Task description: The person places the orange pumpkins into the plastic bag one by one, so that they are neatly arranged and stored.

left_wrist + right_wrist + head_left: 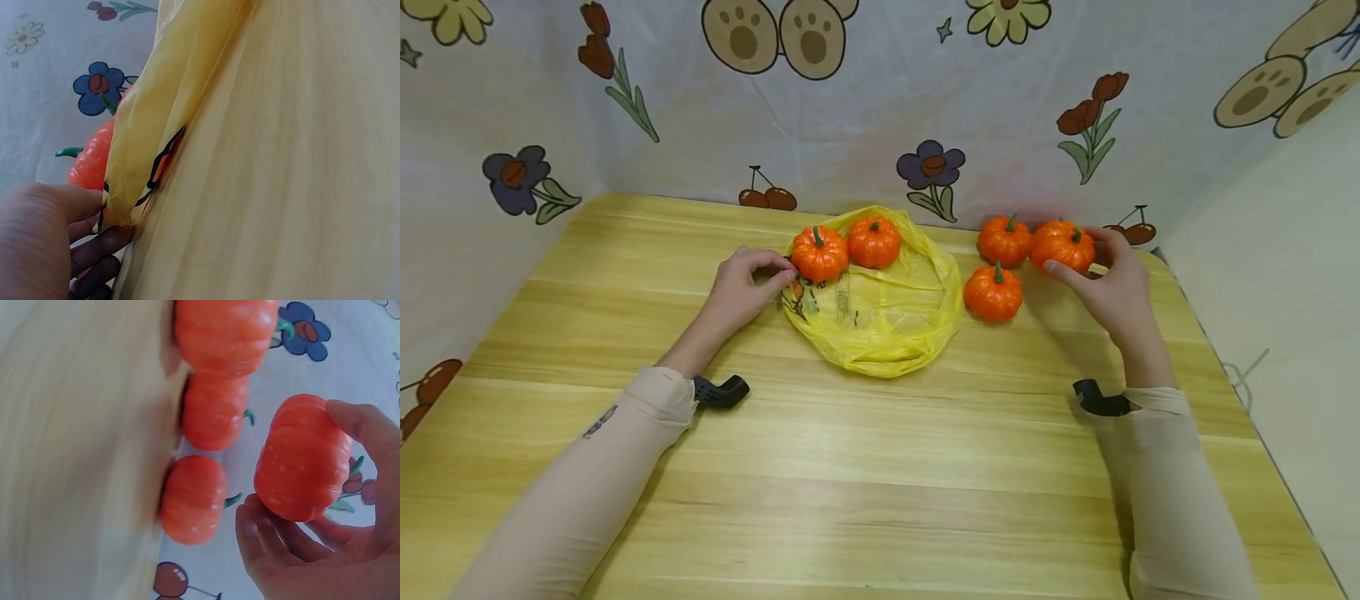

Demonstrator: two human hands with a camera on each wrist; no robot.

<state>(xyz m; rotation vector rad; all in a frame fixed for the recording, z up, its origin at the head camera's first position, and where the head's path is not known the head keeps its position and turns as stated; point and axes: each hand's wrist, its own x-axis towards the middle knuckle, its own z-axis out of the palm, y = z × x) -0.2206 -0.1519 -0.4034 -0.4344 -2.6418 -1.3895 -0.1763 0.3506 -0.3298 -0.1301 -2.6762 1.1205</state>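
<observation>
A yellow plastic bag (887, 312) lies spread on the table with its rim rolled into a ring. Two small orange pumpkins, a left one (818, 255) and a right one (874, 242), sit inside at its far left part. My left hand (748, 283) pinches the bag's left rim between thumb and fingers; the left wrist view shows the yellow film (147, 119) there. My right hand (1112, 279) grips a small pumpkin (303, 459) between thumb and fingers, raised off the table. This held pumpkin partly hides another pumpkin (1051, 229) in the head view.
Right of the bag stand two more pumpkins, one at the back (1003, 242) and one nearer (993, 293), close to the bag's rim. The wooden table (880, 483) ends at a patterned cloth (850, 125) behind. A white surface (1285, 300) borders the right side.
</observation>
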